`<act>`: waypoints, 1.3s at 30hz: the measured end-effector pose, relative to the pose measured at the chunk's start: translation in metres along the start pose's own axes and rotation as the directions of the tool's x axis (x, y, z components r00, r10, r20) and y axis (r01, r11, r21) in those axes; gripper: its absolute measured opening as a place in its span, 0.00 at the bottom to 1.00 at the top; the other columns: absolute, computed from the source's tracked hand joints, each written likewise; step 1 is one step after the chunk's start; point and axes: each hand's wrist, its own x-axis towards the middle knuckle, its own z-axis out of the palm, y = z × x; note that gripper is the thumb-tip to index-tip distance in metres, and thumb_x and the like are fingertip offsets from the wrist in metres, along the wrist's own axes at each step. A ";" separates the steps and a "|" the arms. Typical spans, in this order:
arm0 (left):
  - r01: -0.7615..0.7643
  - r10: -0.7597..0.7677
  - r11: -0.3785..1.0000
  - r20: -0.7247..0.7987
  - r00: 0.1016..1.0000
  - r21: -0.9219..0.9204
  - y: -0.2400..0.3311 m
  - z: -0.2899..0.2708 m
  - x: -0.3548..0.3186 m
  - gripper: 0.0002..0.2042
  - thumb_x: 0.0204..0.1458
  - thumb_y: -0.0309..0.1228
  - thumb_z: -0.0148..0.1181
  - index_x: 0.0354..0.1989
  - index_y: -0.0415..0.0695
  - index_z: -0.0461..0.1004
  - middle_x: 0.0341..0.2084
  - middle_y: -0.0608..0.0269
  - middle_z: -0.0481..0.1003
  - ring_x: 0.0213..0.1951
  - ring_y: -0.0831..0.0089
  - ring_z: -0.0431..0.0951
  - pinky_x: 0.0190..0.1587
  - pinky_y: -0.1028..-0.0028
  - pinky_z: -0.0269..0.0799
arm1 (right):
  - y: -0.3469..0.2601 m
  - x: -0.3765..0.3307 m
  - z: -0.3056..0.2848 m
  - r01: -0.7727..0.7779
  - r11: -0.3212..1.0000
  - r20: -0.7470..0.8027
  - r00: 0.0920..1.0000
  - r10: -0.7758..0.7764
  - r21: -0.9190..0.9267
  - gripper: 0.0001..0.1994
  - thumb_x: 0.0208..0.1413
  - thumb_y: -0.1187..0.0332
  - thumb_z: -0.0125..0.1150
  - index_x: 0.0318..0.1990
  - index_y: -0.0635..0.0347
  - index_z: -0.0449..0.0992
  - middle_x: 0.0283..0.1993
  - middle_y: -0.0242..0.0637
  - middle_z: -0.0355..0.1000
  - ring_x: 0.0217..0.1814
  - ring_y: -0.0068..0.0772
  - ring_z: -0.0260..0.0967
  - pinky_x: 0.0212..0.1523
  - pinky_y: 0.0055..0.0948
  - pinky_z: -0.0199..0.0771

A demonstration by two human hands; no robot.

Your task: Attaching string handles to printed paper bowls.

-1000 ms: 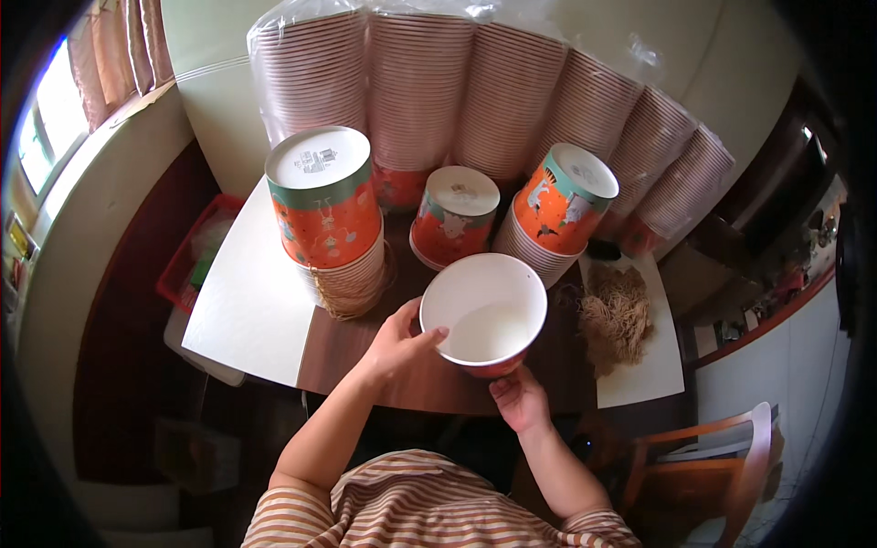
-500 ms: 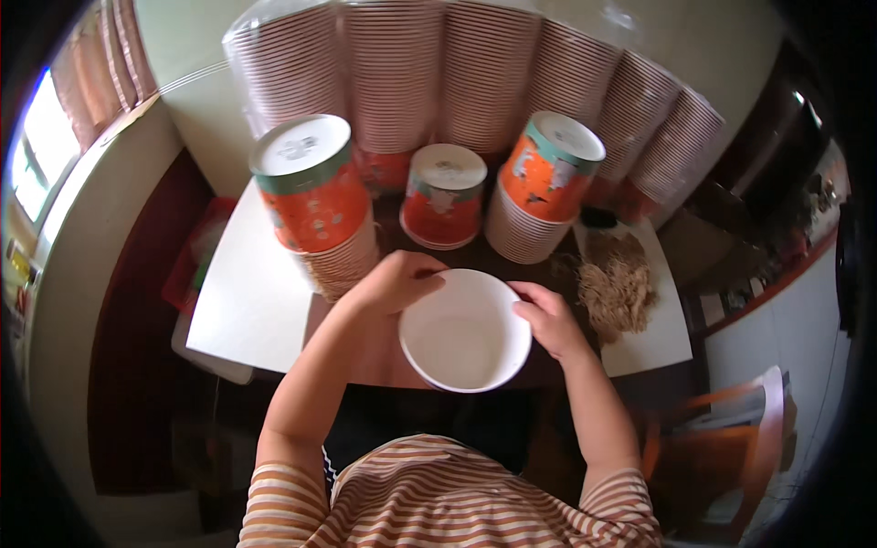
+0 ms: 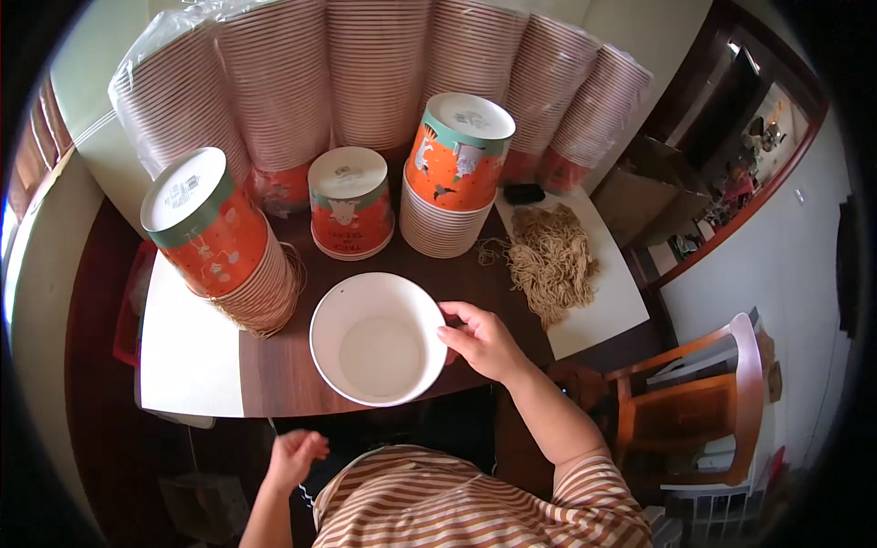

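Observation:
A wide paper bucket (image 3: 379, 340), white inside, tilts its open mouth toward me near the table's front edge. My right hand (image 3: 480, 340) grips its right rim, thumb inside and fingers outside. My left hand (image 3: 298, 454) is off the bucket, low in front of the table edge by my shirt. Its fingers are curled in, and whatever they may hold is hidden. Beyond the bucket, a single orange and green bucket (image 3: 350, 205) stands upside down. An upside-down stack of buckets (image 3: 215, 242) leans at the left, with twine around its lower part. Another such stack (image 3: 457, 173) stands to the right.
Tall plastic-wrapped stacks of paper buckets (image 3: 379, 73) line the back of the table (image 3: 283, 379). A heap of tan twine (image 3: 553, 265) lies on a white board at the right, near a small black object (image 3: 523, 194). A wooden chair (image 3: 694, 411) stands at the right.
My left hand has let go of the bucket's rim and dropped to the table's front edge. The right hand keeps its hold. The whole view has shifted, bringing the doorway more into sight.

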 end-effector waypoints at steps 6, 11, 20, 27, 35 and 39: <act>0.184 0.151 0.777 -0.462 0.874 0.602 -0.183 -0.066 0.039 0.33 0.60 0.51 0.42 0.67 0.43 0.46 0.55 0.35 0.63 0.56 0.40 0.64 0.58 0.54 0.61 | 0.013 0.009 -0.031 -0.039 0.999 -0.152 0.988 0.040 0.009 0.15 0.60 0.64 0.57 0.50 0.63 0.74 0.34 0.31 0.76 0.31 0.19 0.72 0.32 0.21 0.74; 0.430 -0.071 0.618 -0.498 0.864 0.658 -0.125 -0.054 0.094 0.33 0.58 0.52 0.43 0.65 0.41 0.51 0.57 0.38 0.61 0.54 0.42 0.67 0.56 0.54 0.65 | 0.053 0.047 -0.085 -0.097 0.754 -0.432 0.864 -0.260 -0.650 0.09 0.56 0.66 0.57 0.37 0.61 0.79 0.33 0.43 0.76 0.35 0.44 0.74 0.36 0.35 0.72; 0.200 0.288 0.303 -0.290 0.913 0.932 -0.142 -0.024 0.080 0.36 0.53 0.55 0.48 0.62 0.38 0.56 0.59 0.33 0.53 0.63 0.35 0.49 0.59 0.37 0.52 | 0.073 0.108 -0.096 -0.426 0.291 -0.482 0.861 -0.161 -0.857 0.10 0.51 0.62 0.60 0.33 0.57 0.80 0.38 0.44 0.75 0.41 0.45 0.74 0.41 0.42 0.74; -0.243 0.305 0.202 0.175 0.936 0.949 -0.106 -0.019 0.040 0.37 0.48 0.53 0.55 0.63 0.44 0.58 0.61 0.44 0.55 0.64 0.39 0.48 0.64 0.43 0.39 | 0.065 0.123 -0.097 -0.582 0.165 -0.564 0.812 0.149 -0.796 0.13 0.52 0.63 0.58 0.38 0.63 0.79 0.43 0.47 0.76 0.47 0.45 0.74 0.45 0.41 0.75; -0.150 0.372 0.381 -0.003 0.928 0.912 -0.118 -0.070 0.101 0.21 0.54 0.40 0.51 0.53 0.43 0.69 0.54 0.46 0.67 0.56 0.47 0.63 0.61 0.52 0.54 | -0.008 0.091 -0.189 0.104 0.874 -0.522 0.766 -0.374 -0.474 0.04 0.51 0.73 0.57 0.29 0.64 0.75 0.26 0.32 0.74 0.27 0.21 0.68 0.32 0.23 0.68; -0.182 0.408 0.263 0.062 0.911 0.947 -0.119 -0.071 0.107 0.19 0.55 0.39 0.49 0.52 0.43 0.70 0.52 0.47 0.69 0.56 0.48 0.65 0.58 0.55 0.58 | -0.096 0.083 -0.203 0.287 0.958 -0.477 0.839 -0.262 -0.022 0.03 0.58 0.70 0.55 0.36 0.59 0.71 0.37 0.37 0.76 0.38 0.24 0.71 0.41 0.23 0.70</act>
